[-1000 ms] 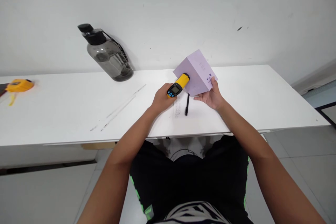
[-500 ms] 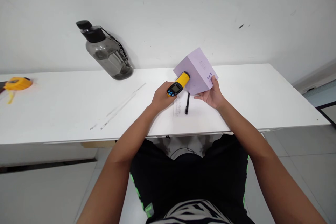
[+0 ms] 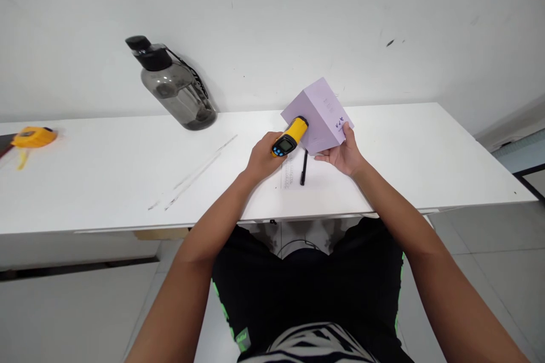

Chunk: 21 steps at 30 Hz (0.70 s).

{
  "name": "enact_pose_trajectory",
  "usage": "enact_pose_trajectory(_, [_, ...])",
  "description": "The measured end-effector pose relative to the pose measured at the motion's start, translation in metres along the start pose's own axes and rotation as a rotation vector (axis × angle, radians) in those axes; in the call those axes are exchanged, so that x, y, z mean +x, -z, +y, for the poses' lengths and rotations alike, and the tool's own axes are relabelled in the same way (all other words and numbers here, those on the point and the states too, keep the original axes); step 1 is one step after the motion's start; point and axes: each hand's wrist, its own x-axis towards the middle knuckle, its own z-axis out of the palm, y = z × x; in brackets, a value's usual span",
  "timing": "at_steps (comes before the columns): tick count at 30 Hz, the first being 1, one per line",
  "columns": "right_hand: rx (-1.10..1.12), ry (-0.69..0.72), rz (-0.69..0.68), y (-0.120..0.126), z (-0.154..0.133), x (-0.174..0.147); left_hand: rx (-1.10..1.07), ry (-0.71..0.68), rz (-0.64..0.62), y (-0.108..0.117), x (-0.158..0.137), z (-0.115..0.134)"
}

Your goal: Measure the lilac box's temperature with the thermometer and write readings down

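Note:
My left hand (image 3: 264, 157) is wrapped round the grip of a yellow and black infrared thermometer (image 3: 290, 135). Its small display and blue buttons face up toward me, and its front end points at the purple box. Close to the nose is a light purple box (image 3: 327, 106) with dark printed marks; whether the two touch I cannot tell. My right hand (image 3: 344, 150) holds this box tilted, thumb on the marked face and fingers underneath. Below it, a black pen (image 3: 304, 168) lies on a white sheet with rows of writing (image 3: 288, 173).
A grey see-through water bottle (image 3: 181, 93) with a black cap stands by the wall on the white table (image 3: 106, 181). Toward the far left lies a yellow tape measure (image 3: 34, 137). Dark streaks (image 3: 200, 173) mark the tabletop left of my arm.
The view has shifted very slightly, so the bottle and tape measure appear a little further right. Both hands keep the thermometer and box in the same place.

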Motion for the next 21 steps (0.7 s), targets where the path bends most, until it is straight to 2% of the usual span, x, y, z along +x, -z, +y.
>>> enact_pose_trajectory(5, [0.028, 0.003, 0.012, -0.001, 0.002, 0.001, 0.002, -0.05, 0.063, 0.0, -0.001, -0.002])
enact_pose_trajectory(16, [-0.035, 0.034, 0.046, -0.004, 0.007, 0.0, 0.07, -0.046, 0.114, 0.001, 0.0, -0.002])
enact_pose_trajectory(21, [-0.057, 0.129, 0.196, -0.004, 0.014, 0.002, 0.102, -0.007, 0.106, 0.004, 0.0, 0.004])
